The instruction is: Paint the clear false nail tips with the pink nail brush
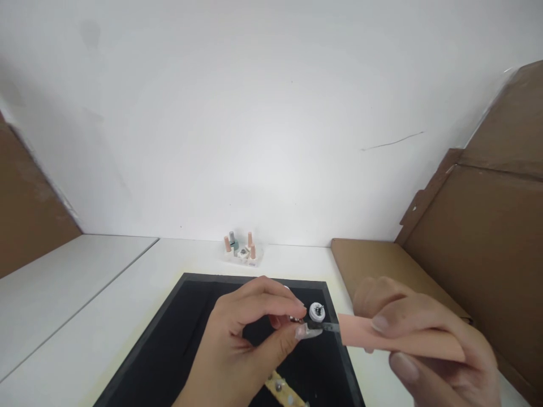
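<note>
Between thumb and fingertips, my left hand (250, 333) pinches a small translucent pale piece (311, 332) that resembles a false nail tip. Something small, dark and shiny shows beside its fingertips, too small to make out. My right hand (428, 333) is closed round a peach-handled nail polish brush (360, 329), held nearly level. Its grey stem and dark end point left and meet or overlap the pale piece; contact is unclear. Just beyond the fingertips, a round white dish (317, 312) holds dark bits. Partly under my left hand lies a yellowish strip (282, 389) with silvery knobs.
Both hands are over a black mat (195, 316) with a grey border on a white table (106, 294). Against the back wall stands a clear tray (244, 260) with several small capped bottles. Cardboard panels rise left and right, and a flat cardboard piece (369, 254) lies at the right.
</note>
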Motion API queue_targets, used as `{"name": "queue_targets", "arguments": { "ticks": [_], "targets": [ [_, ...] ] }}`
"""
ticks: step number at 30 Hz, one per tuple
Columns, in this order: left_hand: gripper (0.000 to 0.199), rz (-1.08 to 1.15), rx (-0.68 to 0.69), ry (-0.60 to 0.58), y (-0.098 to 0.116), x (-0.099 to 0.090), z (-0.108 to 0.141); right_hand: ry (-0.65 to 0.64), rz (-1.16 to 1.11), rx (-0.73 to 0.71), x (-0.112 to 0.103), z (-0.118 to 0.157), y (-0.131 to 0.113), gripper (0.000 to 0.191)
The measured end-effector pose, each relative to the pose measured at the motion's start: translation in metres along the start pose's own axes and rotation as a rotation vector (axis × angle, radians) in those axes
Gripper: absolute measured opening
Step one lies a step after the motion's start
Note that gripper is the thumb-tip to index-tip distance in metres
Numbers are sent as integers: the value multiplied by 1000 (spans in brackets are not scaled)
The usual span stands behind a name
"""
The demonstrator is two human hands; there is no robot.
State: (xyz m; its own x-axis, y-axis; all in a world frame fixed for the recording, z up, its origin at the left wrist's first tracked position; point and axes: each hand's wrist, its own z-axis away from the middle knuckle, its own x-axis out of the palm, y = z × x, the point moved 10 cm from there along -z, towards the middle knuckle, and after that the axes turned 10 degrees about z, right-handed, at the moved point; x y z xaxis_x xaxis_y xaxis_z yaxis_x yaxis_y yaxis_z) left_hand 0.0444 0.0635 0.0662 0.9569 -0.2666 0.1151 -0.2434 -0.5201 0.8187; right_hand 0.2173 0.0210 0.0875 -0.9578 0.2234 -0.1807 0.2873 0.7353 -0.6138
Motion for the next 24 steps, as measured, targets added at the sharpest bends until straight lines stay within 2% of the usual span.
{"name": "queue_targets", "arguments": {
  "ticks": [4,6,10,14,21,24],
  "targets": [
    [34,-29,-10,-74,0,5,-2,-77,-40,-38,8,-2,-4,10],
    [34,-31,-8,-69,0,6,-2,-109,-44,-54,9,-2,-6,9],
    [33,-1,5,-1,1,1,-1,-89,0,-56,4,0,-5,8],
    [33,3,-4,-22,0,3,-1,-61,7,-23,2,1,-3,9],
    [29,29,-18,34,1,-4,1,-23,19,-6,-3,-2,-1,9],
    [31,14,-16,3,1,-2,1,-22,-10,-9,-4,-2,0,9]
  ]
}}
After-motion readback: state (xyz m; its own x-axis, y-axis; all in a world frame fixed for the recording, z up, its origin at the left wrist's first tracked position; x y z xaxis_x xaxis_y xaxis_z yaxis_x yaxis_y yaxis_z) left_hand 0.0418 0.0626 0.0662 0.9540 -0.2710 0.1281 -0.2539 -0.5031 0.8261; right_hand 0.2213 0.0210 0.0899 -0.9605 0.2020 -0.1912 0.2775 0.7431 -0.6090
